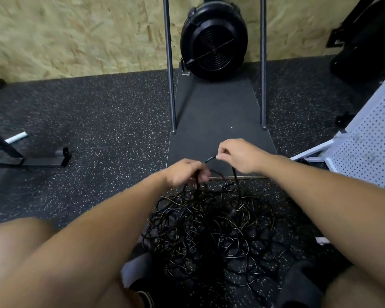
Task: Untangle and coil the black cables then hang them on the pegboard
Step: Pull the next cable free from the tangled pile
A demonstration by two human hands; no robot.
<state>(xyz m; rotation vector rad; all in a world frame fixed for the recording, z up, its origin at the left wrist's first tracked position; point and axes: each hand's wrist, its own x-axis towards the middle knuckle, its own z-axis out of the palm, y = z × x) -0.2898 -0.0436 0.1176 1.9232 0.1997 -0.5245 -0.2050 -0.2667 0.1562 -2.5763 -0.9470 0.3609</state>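
The cables point(211, 225) lie in a loose black tangle on the floor point(93, 121), between the person's knees and just short of the near edge of a dark mat point(218, 112). A few strands rise from the heap to both hands. The left hand point(187, 172) has its fingers curled round a bunch of strands just above the heap. The right hand point(236, 155) pinches one cable end between thumb and fingertips, the short length between the two hands running taut over the mat's front edge.

The floor is black rubber flecked with pale specks, open to the left of the heap as far as a low black frame point(31, 161). The mat is smooth, matte and tapered, wider toward the person. Two thin grey metal poles point(170, 63) stand at its left and right edges, leaving a clear lane between them. At the far end sits a round black fan point(213, 41) with a ribbed grille, against a wall of rough chipboard point(76, 34). The pegboard point(369, 147), white and dotted with small holes, leans at the right edge, near the right forearm, with floor between it and the heap.
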